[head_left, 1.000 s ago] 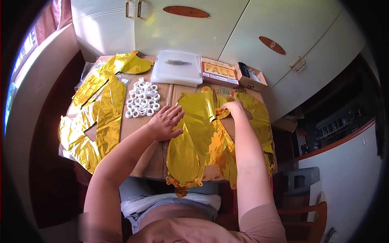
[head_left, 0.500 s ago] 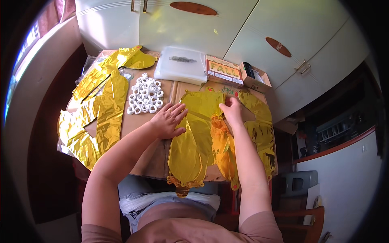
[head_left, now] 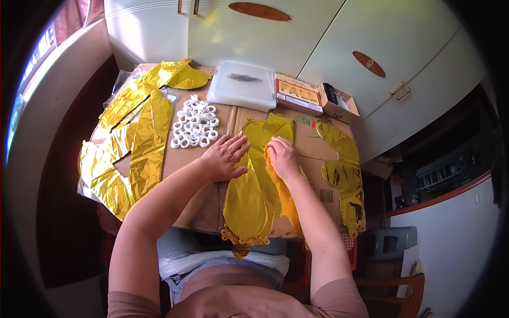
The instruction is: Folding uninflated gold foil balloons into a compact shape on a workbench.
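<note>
Gold foil balloons overhang the counter's left edge. Beside the white rolls, the left hand lies flat, fingers spread, on the middle gold balloon; the right hand pinches its upper edge. Bare cardboard lies between.

The hands cover the gold foil balloon's middle, and its lower tip overhangs the table edge.

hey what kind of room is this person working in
Probably a home room, maybe a kitchen: pale cabinet doors behind a cardboard-covered table with gold foil balloons and a wooden chair.
</note>
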A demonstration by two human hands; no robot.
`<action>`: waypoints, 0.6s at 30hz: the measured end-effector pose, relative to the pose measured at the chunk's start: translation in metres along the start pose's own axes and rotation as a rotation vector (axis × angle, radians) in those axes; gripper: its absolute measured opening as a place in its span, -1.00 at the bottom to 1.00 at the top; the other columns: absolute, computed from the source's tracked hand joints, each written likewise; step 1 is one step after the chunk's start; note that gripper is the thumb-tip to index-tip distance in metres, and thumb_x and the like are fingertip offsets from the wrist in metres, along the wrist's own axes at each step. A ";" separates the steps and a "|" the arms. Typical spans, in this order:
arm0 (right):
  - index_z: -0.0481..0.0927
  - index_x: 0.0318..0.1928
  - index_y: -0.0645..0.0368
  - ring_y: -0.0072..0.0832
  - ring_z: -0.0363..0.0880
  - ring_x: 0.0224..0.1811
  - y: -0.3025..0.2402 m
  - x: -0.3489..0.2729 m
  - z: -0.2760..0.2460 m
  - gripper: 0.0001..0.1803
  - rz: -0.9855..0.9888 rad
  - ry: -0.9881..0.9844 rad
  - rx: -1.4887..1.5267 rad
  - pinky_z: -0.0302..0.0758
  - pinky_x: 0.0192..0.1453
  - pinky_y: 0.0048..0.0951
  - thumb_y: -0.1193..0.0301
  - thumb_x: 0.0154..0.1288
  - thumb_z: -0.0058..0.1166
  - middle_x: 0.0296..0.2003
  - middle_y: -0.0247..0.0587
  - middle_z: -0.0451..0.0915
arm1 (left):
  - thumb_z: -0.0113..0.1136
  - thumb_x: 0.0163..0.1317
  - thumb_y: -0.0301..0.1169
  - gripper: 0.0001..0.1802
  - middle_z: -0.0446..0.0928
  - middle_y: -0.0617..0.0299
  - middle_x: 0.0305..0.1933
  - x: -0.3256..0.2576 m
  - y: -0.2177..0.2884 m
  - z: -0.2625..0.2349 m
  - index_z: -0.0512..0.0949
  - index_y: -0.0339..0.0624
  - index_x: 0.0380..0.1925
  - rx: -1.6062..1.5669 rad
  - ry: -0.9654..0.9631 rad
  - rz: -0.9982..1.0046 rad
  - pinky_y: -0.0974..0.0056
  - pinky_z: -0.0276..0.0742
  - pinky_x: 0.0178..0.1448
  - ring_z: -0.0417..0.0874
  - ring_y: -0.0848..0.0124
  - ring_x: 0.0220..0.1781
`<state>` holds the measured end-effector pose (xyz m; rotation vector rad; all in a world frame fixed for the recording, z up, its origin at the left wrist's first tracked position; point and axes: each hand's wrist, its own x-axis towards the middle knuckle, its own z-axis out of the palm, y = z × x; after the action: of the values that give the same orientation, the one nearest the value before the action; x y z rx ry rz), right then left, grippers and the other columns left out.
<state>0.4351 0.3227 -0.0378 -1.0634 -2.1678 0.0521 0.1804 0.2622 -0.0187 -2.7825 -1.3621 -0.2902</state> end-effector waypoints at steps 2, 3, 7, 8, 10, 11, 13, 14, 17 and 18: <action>0.58 -0.03 0.21 -0.03 0.56 0.15 -0.007 -0.001 -0.002 -0.71 0.053 0.012 0.001 0.47 0.30 -0.11 0.48 0.22 0.17 0.06 0.04 0.61 | -0.18 0.40 0.25 -0.10 0.10 -0.05 0.59 -0.001 -0.001 0.000 0.14 -0.20 0.50 0.005 -0.007 -0.007 -0.01 -0.16 0.66 0.04 0.15 0.65; 0.56 0.02 0.22 -0.03 0.55 0.17 -0.014 0.001 -0.006 -0.66 0.097 0.044 0.003 0.46 0.31 -0.10 0.46 0.22 0.18 0.09 0.06 0.58 | -0.17 0.40 0.25 -0.10 0.10 -0.05 0.59 -0.002 -0.001 0.000 0.14 -0.20 0.50 0.006 -0.015 -0.013 -0.01 -0.16 0.66 0.04 0.16 0.65; 0.51 0.16 0.26 -0.04 0.52 0.21 -0.003 0.003 -0.012 -0.50 0.143 0.072 -0.223 0.44 0.34 -0.11 0.39 0.21 0.21 0.20 0.12 0.49 | -0.18 0.41 0.24 -0.10 0.09 -0.03 0.60 -0.001 -0.002 0.002 0.13 -0.20 0.51 0.000 -0.007 -0.010 0.00 -0.16 0.66 0.03 0.17 0.65; 0.53 0.12 0.30 -0.03 0.53 0.20 0.002 0.004 -0.010 -0.52 0.149 0.069 -0.233 0.43 0.35 -0.13 0.36 0.20 0.22 0.15 0.11 0.54 | -0.18 0.41 0.24 -0.10 0.09 -0.03 0.60 -0.001 -0.001 0.001 0.13 -0.20 0.51 0.000 -0.008 -0.010 0.00 -0.16 0.66 0.03 0.17 0.65; 0.58 0.08 0.28 -0.04 0.55 0.17 0.011 0.004 -0.010 -0.58 0.142 -0.017 -0.204 0.45 0.33 -0.15 0.38 0.23 0.20 0.11 0.09 0.58 | -0.18 0.41 0.24 -0.11 0.09 -0.03 0.60 0.000 0.000 0.001 0.13 -0.20 0.51 0.000 -0.010 -0.008 0.00 -0.16 0.66 0.03 0.17 0.65; 0.60 0.07 0.28 -0.04 0.57 0.16 0.012 0.004 -0.009 -0.61 0.138 -0.060 -0.187 0.46 0.33 -0.16 0.39 0.24 0.18 0.09 0.09 0.61 | -0.18 0.41 0.24 -0.11 0.09 -0.03 0.60 -0.001 -0.001 0.000 0.13 -0.20 0.51 0.001 -0.011 -0.009 0.00 -0.16 0.66 0.03 0.17 0.65; 0.64 -0.01 0.29 -0.05 0.59 0.13 0.014 0.005 -0.008 -0.68 0.105 -0.082 -0.213 0.48 0.31 -0.15 0.41 0.25 0.18 0.03 0.07 0.64 | -0.17 0.41 0.23 -0.11 0.09 -0.03 0.60 -0.001 0.000 0.000 0.14 -0.20 0.50 0.001 -0.012 -0.009 0.00 -0.15 0.66 0.03 0.16 0.65; 0.66 -0.05 0.30 -0.06 0.60 0.12 0.016 0.005 -0.007 -0.71 0.089 -0.093 -0.227 0.49 0.30 -0.15 0.41 0.25 0.18 0.00 0.06 0.66 | -0.13 0.40 0.21 -0.12 0.12 -0.05 0.58 -0.001 -0.001 0.001 0.15 -0.21 0.50 -0.004 0.016 0.000 -0.02 -0.12 0.65 0.06 0.14 0.64; 0.66 -0.08 0.31 -0.07 0.63 0.09 0.022 0.003 -0.008 -0.74 0.008 -0.095 -0.240 0.52 0.26 -0.14 0.44 0.25 0.16 0.01 0.05 0.67 | -0.05 0.39 0.17 -0.13 0.16 -0.09 0.56 -0.002 -0.002 0.003 0.18 -0.24 0.48 -0.016 0.069 0.023 -0.06 -0.05 0.63 0.11 0.09 0.62; 0.66 -0.10 0.30 -0.07 0.63 0.08 0.023 0.001 -0.007 -0.76 -0.008 -0.065 -0.230 0.52 0.25 -0.15 0.44 0.27 0.15 -0.01 0.06 0.67 | -0.05 0.39 0.17 -0.13 0.16 -0.09 0.56 -0.001 -0.001 0.003 0.18 -0.24 0.48 -0.017 0.068 0.024 -0.06 -0.05 0.63 0.11 0.09 0.62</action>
<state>0.4552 0.3370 -0.0392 -1.1956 -2.2763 -0.1727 0.1794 0.2626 -0.0219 -2.7731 -1.3166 -0.3927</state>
